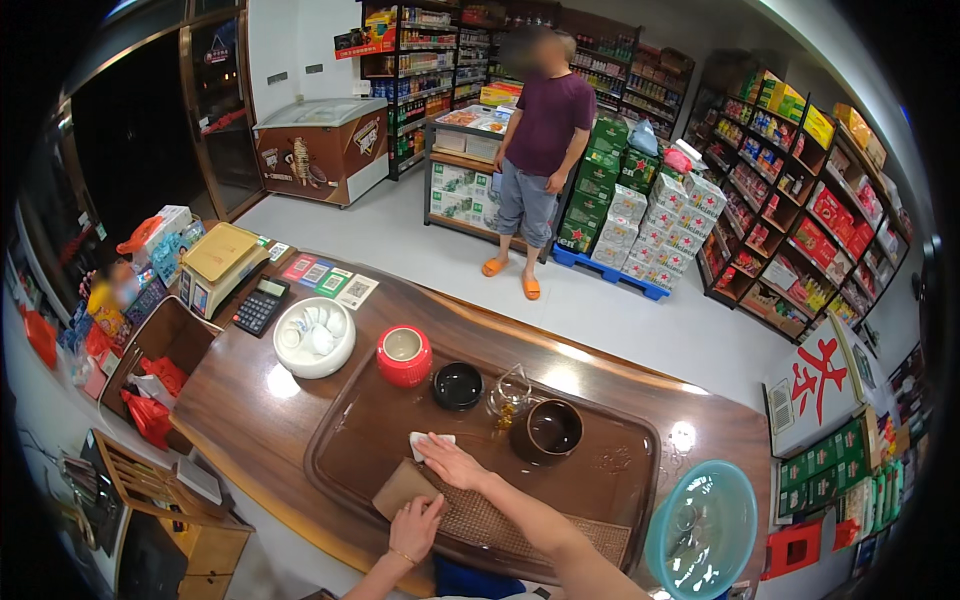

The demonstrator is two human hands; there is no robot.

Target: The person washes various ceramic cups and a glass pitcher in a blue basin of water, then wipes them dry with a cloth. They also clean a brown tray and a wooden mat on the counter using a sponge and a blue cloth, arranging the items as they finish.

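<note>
My right hand (450, 461) presses a folded white cloth or tissue (431, 444) flat on a brown tea tray (345, 435). My left hand (415, 525) rests at the edge of a brown folded mat or cloth (409, 489), its fingers touching it; how firmly it grips is unclear. A woven brown mat (525, 525) lies along the tray's near side, partly under my right forearm. Behind my hands stand a red ribbed jar (404, 358), a black bowl (457, 386), a clear glass pitcher (512, 390) and a dark brown pot (553, 433).
A white bowl of cups (314, 337), a calculator (261, 305) and a scale (221, 259) stand at the left. A teal basin (705, 525) of water is at the right. Beyond the wooden counter (255, 420), a person (544, 135) in orange slippers stands near stacked beer cartons.
</note>
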